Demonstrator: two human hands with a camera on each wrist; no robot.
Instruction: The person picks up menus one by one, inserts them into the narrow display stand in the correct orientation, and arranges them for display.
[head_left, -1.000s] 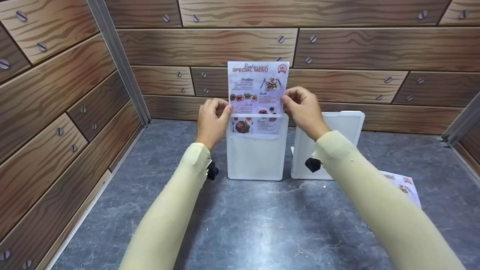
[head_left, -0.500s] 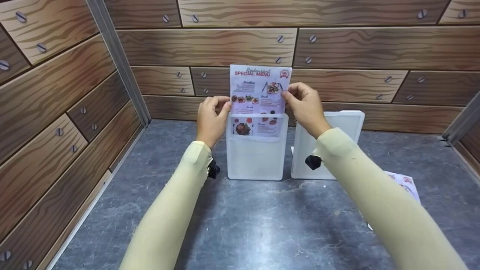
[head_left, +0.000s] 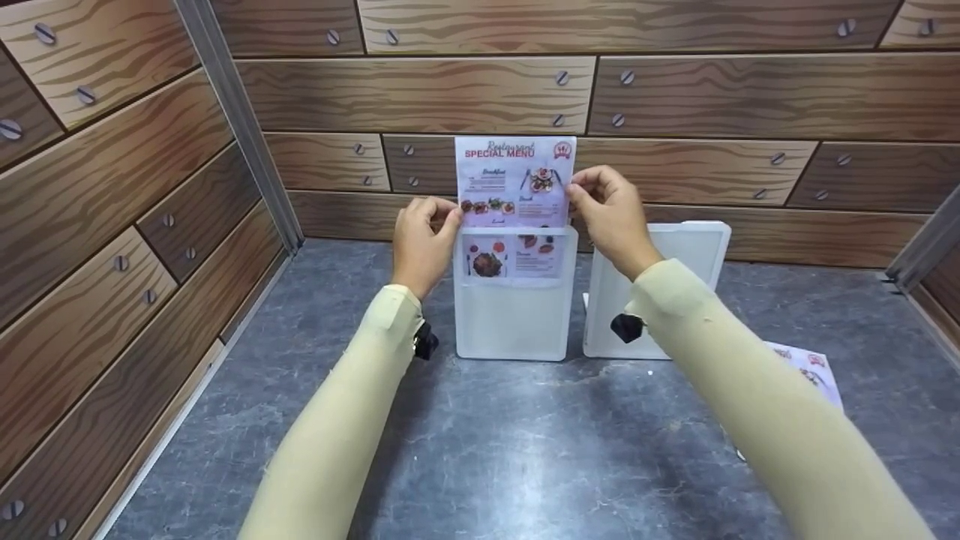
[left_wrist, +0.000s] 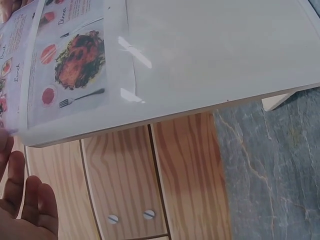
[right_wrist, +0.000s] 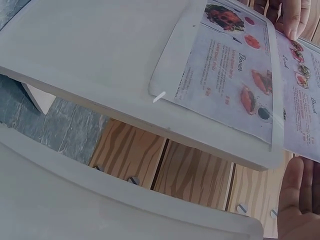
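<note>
A printed menu sheet [head_left: 517,180] stands partly inside a white upright display stand [head_left: 514,319]; its lower part shows through the clear front. At the sheet's left edge my left hand [head_left: 425,244] pinches it between thumb and fingers, just above the stand's top corner. Higher up on the opposite edge, my right hand [head_left: 611,217] pinches the paper too. In the left wrist view the plate picture on the menu [left_wrist: 80,60] lies behind the stand's clear front. From the right wrist view, the menu's bottom edge [right_wrist: 170,95] sits slightly slanted within the stand.
A second white stand [head_left: 690,255] is upright to the right, partly behind my right forearm. Another menu sheet [head_left: 817,371] lies on the dark marbled table [head_left: 480,450], half covered by that arm. Wood-patterned panels [head_left: 480,90] rise at the back and left.
The menu has slid lower into the stand, shifting slightly right and then back left. My right hand now grips a little higher on its edge; my left hand has barely moved.
</note>
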